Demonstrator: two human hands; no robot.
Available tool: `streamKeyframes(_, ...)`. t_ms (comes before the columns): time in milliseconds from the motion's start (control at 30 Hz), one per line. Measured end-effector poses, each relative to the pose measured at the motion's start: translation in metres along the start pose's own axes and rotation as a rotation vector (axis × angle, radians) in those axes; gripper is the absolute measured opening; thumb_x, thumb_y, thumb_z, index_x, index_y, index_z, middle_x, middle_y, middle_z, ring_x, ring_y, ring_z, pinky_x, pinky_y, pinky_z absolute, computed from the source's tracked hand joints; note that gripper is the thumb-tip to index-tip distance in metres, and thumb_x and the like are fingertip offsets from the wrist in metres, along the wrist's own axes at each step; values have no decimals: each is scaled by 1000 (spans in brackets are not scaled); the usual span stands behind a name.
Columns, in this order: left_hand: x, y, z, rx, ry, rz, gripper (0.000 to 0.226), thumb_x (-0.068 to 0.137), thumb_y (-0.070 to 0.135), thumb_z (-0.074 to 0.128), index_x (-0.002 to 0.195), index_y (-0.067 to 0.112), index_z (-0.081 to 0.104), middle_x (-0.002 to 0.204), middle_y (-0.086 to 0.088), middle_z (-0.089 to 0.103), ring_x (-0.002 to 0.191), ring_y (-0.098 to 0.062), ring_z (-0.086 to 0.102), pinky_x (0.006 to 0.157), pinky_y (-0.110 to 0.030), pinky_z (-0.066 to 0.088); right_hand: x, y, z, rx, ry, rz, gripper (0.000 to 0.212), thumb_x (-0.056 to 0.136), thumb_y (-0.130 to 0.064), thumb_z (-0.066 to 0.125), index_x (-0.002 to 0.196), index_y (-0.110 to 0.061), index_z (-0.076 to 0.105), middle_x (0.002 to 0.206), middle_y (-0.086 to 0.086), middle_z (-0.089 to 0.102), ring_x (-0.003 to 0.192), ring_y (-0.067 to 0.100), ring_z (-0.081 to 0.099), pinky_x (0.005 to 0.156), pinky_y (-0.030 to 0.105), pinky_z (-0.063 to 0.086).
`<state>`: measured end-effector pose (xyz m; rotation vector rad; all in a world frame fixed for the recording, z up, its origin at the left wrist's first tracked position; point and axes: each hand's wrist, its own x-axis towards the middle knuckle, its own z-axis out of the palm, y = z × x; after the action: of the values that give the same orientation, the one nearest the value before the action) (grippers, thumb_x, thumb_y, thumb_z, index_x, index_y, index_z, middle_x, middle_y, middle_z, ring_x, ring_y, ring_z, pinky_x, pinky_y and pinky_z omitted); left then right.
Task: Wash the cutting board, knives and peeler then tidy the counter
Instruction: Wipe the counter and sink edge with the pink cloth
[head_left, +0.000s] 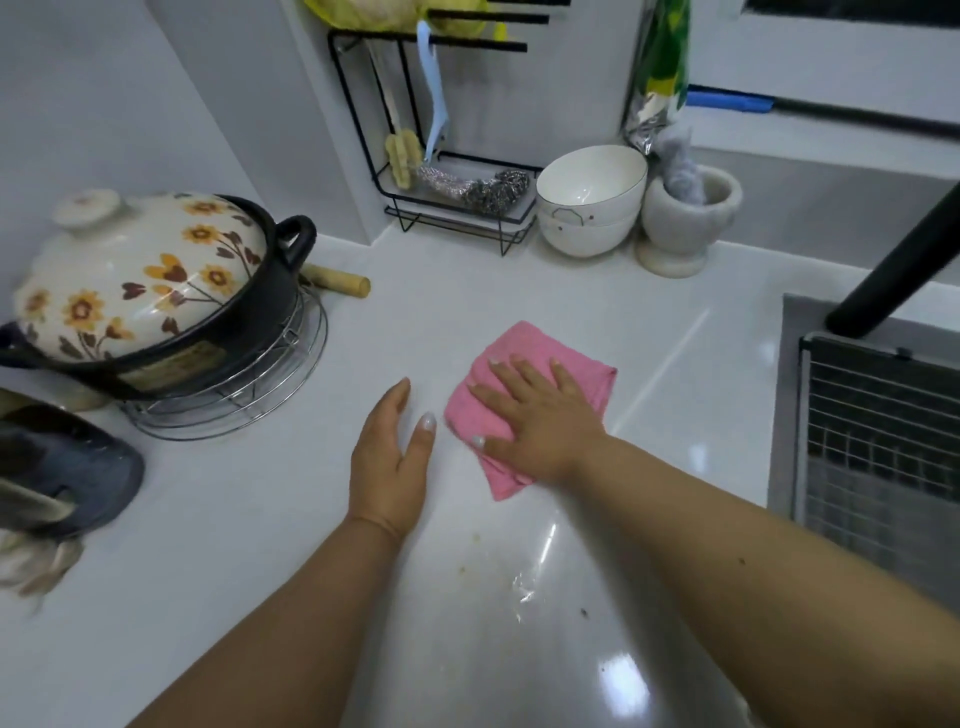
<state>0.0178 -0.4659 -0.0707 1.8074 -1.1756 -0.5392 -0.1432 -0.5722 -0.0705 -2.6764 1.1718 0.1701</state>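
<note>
Worktop (218, 545) fills most of the view, white and glossy, with the sink (878, 441) and its wire basket at the right edge. Toward the left edge sits a flowered clay pot (150, 296) on a round wire trivet (244, 400). At the back edge stand a black wire rack (457, 208) holding scrubbers, two stacked white bowls (589, 208) and a stone mortar (685, 223).

No cutting board, knives or peeler can be made out with certainty (so the washing part looks finished, as far as this view tells), and counter wiping appears under way.

Mid-worktop, the right hand (540, 415) presses flat, fingers spread, on a folded pink cloth (519, 395). The left hand (392, 462) rests just beside it, fingers straight, holding nothing.

Smallest of all, yellowish smears and crumbs (498, 571) remain near the front edge, not yet wiped.
</note>
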Motion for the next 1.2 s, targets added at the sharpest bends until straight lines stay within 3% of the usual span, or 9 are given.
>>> streamKeyframes(167,-31,-12,-25,168,20,-9,61,89,43,36,141,12,45,145,0,44,136,-15,37,110,-19,20,-43,39,-2,32,31,94,76,78,-72,1,148,-44,6,160,-11,0,147,12,-4,116,44,-7)
streamKeyframes(233,-44,-26,-44,283,64,26,62,91,48,31,136,11,52,145,-2,45,136,-16,36,111,-18,18,-45,49,-5,93,52,154,71,85,-70,14,150,-40,8,160,-10,7,147,12,2,117,40,-3)
streamKeyframes(333,-59,-49,-75,453,93,14,68,90,53,23,131,12,59,145,-7,47,137,-19,37,117,-33,20,-41,47,-2,146,128,241,69,94,-56,34,152,-29,8,159,-6,15,147,14,9,118,38,5)
streamKeyframes(400,-66,-60,-90,549,76,-8,71,90,55,20,132,13,58,146,-8,45,139,-19,36,119,-39,16,-33,43,-2,140,152,311,68,95,-54,31,152,-24,9,159,-1,15,147,16,11,119,41,9)
streamKeyframes(667,-67,-65,-93,638,49,-2,71,89,59,20,134,17,56,146,-4,45,139,-20,33,120,-38,12,29,21,-15,217,116,421,52,102,-36,18,152,-22,15,160,-3,9,148,18,4,118,47,1)
streamKeyframes(767,-67,-66,-94,648,33,2,71,89,58,19,137,16,51,147,-5,44,140,-20,32,119,-40,12,60,-4,-20,281,91,358,49,103,-33,18,151,-26,19,159,-5,14,147,16,6,118,46,0)
streamKeyframes(900,-66,-62,-94,585,33,-12,74,90,58,20,146,12,37,147,-5,42,140,-19,31,120,-37,11,98,-83,-19,319,9,91,48,102,-34,20,150,-28,22,159,-7,15,147,14,5,117,45,-4)
streamKeyframes(1033,-67,-63,-101,400,92,-62,78,88,57,24,149,8,28,151,-8,36,140,-23,30,119,-38,16,94,-151,-5,184,-29,-111,52,102,-34,26,152,-27,15,160,-7,6,147,15,-1,116,47,-6)
streamKeyframes(1200,-67,-60,-105,266,160,-100,86,85,60,30,149,2,25,153,-14,30,141,-22,28,112,-16,13,40,-171,10,114,-91,-313,54,101,-36,30,152,-31,12,160,-10,4,147,10,-4,116,45,-10)
